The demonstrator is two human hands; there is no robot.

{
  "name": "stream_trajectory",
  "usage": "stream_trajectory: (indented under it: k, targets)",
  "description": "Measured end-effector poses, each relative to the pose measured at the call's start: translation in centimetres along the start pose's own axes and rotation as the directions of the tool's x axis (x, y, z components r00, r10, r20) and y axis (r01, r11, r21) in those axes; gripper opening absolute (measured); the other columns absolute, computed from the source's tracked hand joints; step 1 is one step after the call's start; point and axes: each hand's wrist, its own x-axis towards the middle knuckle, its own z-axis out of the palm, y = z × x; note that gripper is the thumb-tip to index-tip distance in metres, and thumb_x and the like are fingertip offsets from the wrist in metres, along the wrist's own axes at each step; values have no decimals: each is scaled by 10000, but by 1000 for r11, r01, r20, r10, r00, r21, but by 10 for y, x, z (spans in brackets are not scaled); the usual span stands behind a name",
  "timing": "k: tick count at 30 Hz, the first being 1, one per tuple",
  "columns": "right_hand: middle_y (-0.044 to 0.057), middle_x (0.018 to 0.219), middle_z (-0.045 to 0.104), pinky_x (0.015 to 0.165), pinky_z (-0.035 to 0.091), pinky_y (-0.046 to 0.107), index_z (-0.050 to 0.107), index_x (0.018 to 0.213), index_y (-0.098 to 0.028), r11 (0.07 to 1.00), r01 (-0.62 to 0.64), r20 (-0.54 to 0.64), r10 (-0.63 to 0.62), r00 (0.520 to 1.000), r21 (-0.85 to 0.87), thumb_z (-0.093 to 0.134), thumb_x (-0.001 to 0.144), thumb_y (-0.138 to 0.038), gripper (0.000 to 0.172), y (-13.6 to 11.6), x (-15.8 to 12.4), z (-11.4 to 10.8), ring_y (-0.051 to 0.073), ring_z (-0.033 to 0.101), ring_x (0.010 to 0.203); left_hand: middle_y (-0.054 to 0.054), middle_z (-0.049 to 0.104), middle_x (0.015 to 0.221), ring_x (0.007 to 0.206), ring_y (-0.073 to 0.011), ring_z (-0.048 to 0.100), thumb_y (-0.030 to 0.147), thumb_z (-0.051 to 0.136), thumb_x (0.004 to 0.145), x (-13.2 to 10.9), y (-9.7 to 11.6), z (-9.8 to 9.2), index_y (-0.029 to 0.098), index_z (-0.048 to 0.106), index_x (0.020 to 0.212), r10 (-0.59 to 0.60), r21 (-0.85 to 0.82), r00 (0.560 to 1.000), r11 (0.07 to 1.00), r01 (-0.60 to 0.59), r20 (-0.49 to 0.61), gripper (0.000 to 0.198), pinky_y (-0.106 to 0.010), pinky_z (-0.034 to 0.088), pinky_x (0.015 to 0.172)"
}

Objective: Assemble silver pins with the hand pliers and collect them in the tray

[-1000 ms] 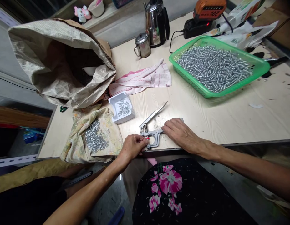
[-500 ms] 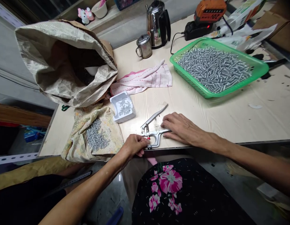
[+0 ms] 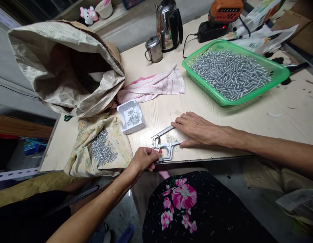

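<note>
A metal press plier (image 3: 163,141) lies at the table's near edge, its jaw toward me. My left hand (image 3: 142,160) pinches at the jaw by the red tip, fingers closed on something too small to make out. My right hand (image 3: 197,129) lies over the two handles, fingers stretched across the upper one and thumb by the lower one. A small white tray (image 3: 131,115) of metal pins sits just left of the tool. More loose pins (image 3: 102,148) lie on a patterned cloth (image 3: 90,165) at the near left.
A green basket (image 3: 279,67) full of metal pins stands at the right. A big paper sack (image 3: 57,64) stands open at the back left, a pink-white cloth (image 3: 156,84) beside it. Kettle (image 3: 168,23), steel mug (image 3: 153,49) and orange charger (image 3: 224,10) line the far side.
My right hand slid from the lower handle up over the upper handle, which has come down closer to the table. My left hand stays at the jaw.
</note>
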Motion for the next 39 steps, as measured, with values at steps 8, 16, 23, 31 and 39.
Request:
stream_trajectory:
  k: [8, 16, 23, 31, 39]
  targets:
    - [111, 998, 601, 797, 477, 372, 596, 1087, -145, 960, -14, -200, 73, 977, 279, 642, 872, -395, 333, -1, -28, 13, 250, 557, 931, 35, 537, 532, 430, -81, 439, 501, 652, 815, -23, -20, 5, 123, 687, 877, 271, -12, 942, 960, -279, -196, 384, -204, 332, 438]
    - [98, 1028, 653, 802, 514, 367, 631, 1140, -158, 865, -33, -433, 284, 855, 501, 699, 815, -432, 431, -14, -8, -31, 235, 636, 922, -126, 635, 1227, 1068, -261, 616, 363, 881, 598, -27, -4, 24, 191, 623, 1240, 492, -448, 865, 753, -482, -103, 713, -379, 504, 915]
    - [91, 1182, 662, 863, 498, 363, 631, 1208, -215, 801, 143, -443, 164, 881, 581, 709, 825, -454, 458, -34, 57, -44, 238, 630, 1032, -128, 577, 1390, 1364, -296, 466, 476, 815, 735, 25, 54, -4, 231, 560, 1299, 741, -612, 554, 248, -751, -379, 665, -464, 333, 1150]
    - [72, 890, 658, 669, 387, 286, 645, 932, -168, 915, -24, -254, 137, 958, 403, 636, 851, -344, 194, -27, 98, -68, 209, 602, 809, -70, 724, 1055, 1123, -246, 648, 430, 868, 675, 47, 82, -8, 164, 690, 995, 477, -701, 622, 18, -713, -621, 452, -355, 456, 1024]
    - [34, 757, 591, 594, 317, 279, 503, 766, -201, 954, -93, -317, 185, 930, 285, 537, 875, -293, 146, -25, 111, -64, 162, 520, 672, -74, 716, 1058, 1090, -209, 667, 373, 792, 799, 52, 109, -9, 138, 663, 1027, 204, -773, 756, -6, -634, -621, 353, -285, 508, 960]
